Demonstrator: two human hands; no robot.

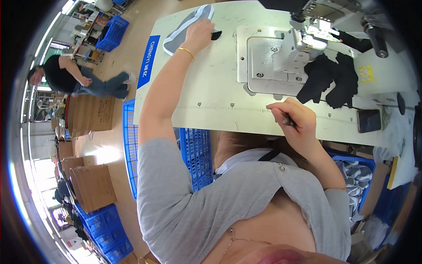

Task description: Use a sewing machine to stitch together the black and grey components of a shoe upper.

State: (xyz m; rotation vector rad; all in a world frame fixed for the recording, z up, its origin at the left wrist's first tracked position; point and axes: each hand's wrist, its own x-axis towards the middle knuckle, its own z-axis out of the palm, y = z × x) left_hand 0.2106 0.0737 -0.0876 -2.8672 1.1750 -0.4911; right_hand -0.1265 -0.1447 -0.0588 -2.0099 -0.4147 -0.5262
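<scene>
My left hand [200, 34] reaches to the far left part of the sewing table. Its fingers are closed on a curved grey fabric piece [179, 37] with a white border. A small black scrap [216, 35] shows beside those fingers. Close to the table's front edge, my right hand [298, 118] is curled around a small dark tool [288, 119], mostly hidden in the palm; its exact kind cannot be made out. The sewing machine [299, 50] stands beyond this hand, with a pair of black gloves or cloths [329, 79] lying next to its base.
A phone [368, 121] lies at the table's right edge. Blue crates stand below: one [195, 154] at left, another [371, 174] at right holding grey and white pieces. A co-worker [70, 77] is off to the left by cardboard boxes [92, 187].
</scene>
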